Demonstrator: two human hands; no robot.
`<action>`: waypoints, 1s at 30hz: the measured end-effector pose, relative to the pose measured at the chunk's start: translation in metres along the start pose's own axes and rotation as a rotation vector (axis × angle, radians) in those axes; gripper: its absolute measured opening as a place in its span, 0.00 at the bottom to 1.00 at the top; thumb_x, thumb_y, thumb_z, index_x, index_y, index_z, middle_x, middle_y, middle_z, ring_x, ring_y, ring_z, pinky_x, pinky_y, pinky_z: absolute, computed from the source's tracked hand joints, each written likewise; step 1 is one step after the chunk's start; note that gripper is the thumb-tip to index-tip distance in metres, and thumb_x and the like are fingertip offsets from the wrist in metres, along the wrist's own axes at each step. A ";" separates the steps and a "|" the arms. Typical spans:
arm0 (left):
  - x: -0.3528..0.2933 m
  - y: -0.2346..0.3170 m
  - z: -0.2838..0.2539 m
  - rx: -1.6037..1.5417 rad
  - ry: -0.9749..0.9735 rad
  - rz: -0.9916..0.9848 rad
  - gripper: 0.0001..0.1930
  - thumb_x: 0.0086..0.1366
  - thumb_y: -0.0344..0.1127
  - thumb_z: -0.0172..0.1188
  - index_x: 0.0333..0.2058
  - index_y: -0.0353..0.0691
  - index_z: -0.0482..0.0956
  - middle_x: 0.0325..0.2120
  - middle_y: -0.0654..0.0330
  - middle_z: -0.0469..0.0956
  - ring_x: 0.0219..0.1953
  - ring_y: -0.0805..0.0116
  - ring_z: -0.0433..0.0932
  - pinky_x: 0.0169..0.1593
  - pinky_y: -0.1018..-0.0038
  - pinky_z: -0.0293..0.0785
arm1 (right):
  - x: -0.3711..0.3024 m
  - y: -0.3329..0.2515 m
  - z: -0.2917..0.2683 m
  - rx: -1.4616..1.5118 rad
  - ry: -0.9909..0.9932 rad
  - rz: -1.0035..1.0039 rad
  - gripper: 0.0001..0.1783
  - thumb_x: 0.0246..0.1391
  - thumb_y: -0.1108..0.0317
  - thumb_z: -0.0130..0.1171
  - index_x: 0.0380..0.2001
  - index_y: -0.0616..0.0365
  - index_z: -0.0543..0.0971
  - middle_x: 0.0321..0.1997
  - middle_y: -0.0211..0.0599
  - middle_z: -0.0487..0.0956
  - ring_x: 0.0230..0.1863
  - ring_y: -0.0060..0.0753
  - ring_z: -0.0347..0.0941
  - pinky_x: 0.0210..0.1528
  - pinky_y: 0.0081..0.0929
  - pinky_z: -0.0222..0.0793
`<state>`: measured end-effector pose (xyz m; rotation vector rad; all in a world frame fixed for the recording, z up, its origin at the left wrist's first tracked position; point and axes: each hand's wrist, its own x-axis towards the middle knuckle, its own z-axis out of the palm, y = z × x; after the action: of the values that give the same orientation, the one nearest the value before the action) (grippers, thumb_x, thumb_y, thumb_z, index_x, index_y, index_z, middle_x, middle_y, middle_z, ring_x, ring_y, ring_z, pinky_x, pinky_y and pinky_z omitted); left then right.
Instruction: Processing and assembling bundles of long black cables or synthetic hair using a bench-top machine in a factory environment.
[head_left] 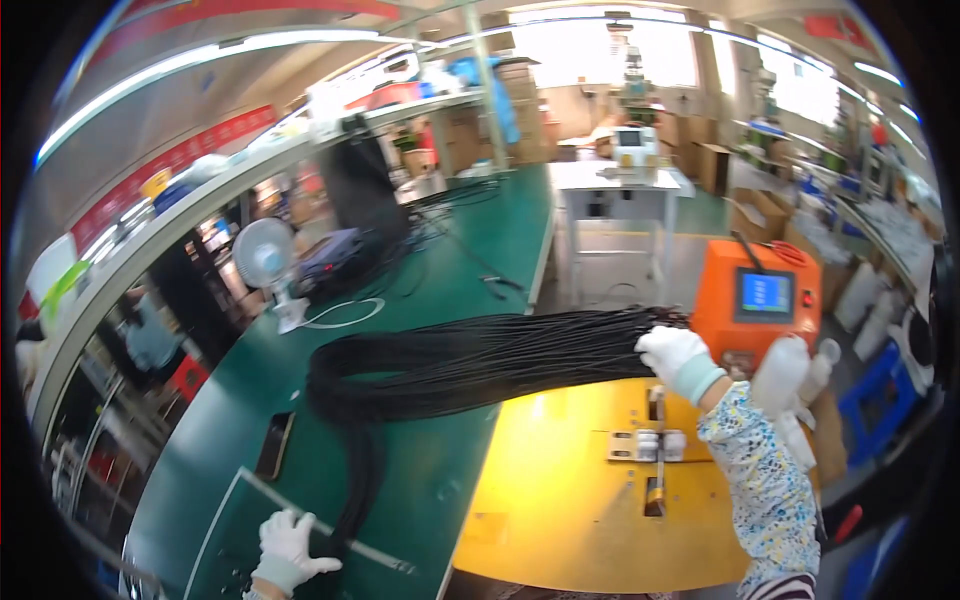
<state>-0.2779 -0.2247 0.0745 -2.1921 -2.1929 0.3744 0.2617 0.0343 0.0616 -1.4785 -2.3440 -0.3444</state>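
Note:
A thick bundle of long black cables lies across the green table, looped at its left end. From the loop, a tail of cable runs down toward my left hand. My right hand, in a white glove, is at the bundle's right end, with its fingers bent and closed on the cables there; how many it grips is hidden. My left hand, also gloved in white, is beside the tail's lower end at the table's near side. Its fingers and thumb are spread, holding nothing.
A yellow work plate with a small metal fixture adjoins the green table. Behind it stands an orange machine with a screen. A phone, a white fan and a dark purple box sit leftward.

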 end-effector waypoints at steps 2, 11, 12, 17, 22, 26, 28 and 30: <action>0.016 0.024 -0.029 -0.032 0.596 0.119 0.20 0.55 0.41 0.62 0.46 0.42 0.77 0.49 0.49 0.74 0.50 0.50 0.73 0.52 0.59 0.70 | -0.009 -0.010 -0.005 0.122 0.078 -0.015 0.05 0.49 0.64 0.60 0.29 0.51 0.79 0.30 0.39 0.77 0.33 0.46 0.76 0.36 0.39 0.73; 0.165 0.292 -0.067 -0.597 0.673 0.968 0.21 0.54 0.29 0.62 0.49 0.40 0.76 0.47 0.49 0.75 0.49 0.48 0.74 0.52 0.61 0.70 | -0.103 -0.031 -0.014 0.386 0.153 0.114 0.08 0.51 0.59 0.60 0.30 0.49 0.79 0.29 0.36 0.77 0.32 0.43 0.76 0.34 0.36 0.73; 0.174 0.315 -0.062 -0.596 0.680 0.982 0.21 0.54 0.29 0.62 0.49 0.40 0.76 0.47 0.49 0.75 0.49 0.48 0.74 0.52 0.61 0.70 | -0.109 -0.033 -0.010 0.424 0.138 0.132 0.09 0.51 0.58 0.60 0.30 0.49 0.79 0.30 0.35 0.77 0.32 0.43 0.76 0.34 0.36 0.73; 0.201 0.363 -0.037 -0.678 0.360 1.037 0.15 0.57 0.30 0.61 0.44 0.40 0.78 0.35 0.52 0.79 0.38 0.53 0.79 0.40 0.64 0.75 | -0.125 -0.038 -0.005 0.450 0.183 0.212 0.10 0.52 0.56 0.60 0.31 0.49 0.78 0.30 0.34 0.77 0.31 0.43 0.76 0.32 0.37 0.73; 0.208 0.352 -0.031 -0.813 0.408 1.135 0.10 0.58 0.30 0.61 0.40 0.39 0.79 0.26 0.52 0.79 0.27 0.54 0.79 0.31 0.68 0.76 | -0.127 -0.042 -0.007 0.513 0.174 0.204 0.09 0.53 0.58 0.60 0.31 0.50 0.77 0.31 0.35 0.76 0.31 0.43 0.76 0.31 0.36 0.72; 0.202 0.354 -0.041 -0.793 0.281 1.154 0.09 0.60 0.30 0.61 0.39 0.39 0.80 0.27 0.51 0.80 0.28 0.54 0.80 0.32 0.69 0.77 | -0.125 -0.048 -0.004 0.552 0.146 0.203 0.09 0.54 0.59 0.60 0.31 0.51 0.77 0.31 0.36 0.76 0.32 0.44 0.76 0.32 0.36 0.73; 0.206 0.357 -0.034 -0.860 0.270 1.141 0.08 0.60 0.31 0.60 0.39 0.39 0.79 0.27 0.51 0.79 0.28 0.53 0.79 0.32 0.67 0.76 | -0.125 -0.051 -0.001 0.616 0.145 0.150 0.09 0.54 0.60 0.60 0.32 0.53 0.77 0.31 0.37 0.77 0.33 0.45 0.76 0.34 0.35 0.73; 0.208 0.358 -0.027 -0.974 0.267 1.109 0.07 0.61 0.33 0.58 0.37 0.40 0.78 0.26 0.52 0.78 0.27 0.51 0.78 0.32 0.65 0.75 | -0.124 -0.047 -0.002 0.658 0.126 0.193 0.10 0.54 0.60 0.60 0.33 0.53 0.77 0.32 0.38 0.77 0.33 0.45 0.76 0.34 0.35 0.73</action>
<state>0.0765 -0.0201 0.0036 -3.4200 -0.8190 -1.1724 0.2685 -0.0881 0.0108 -1.2803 -1.9185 0.3467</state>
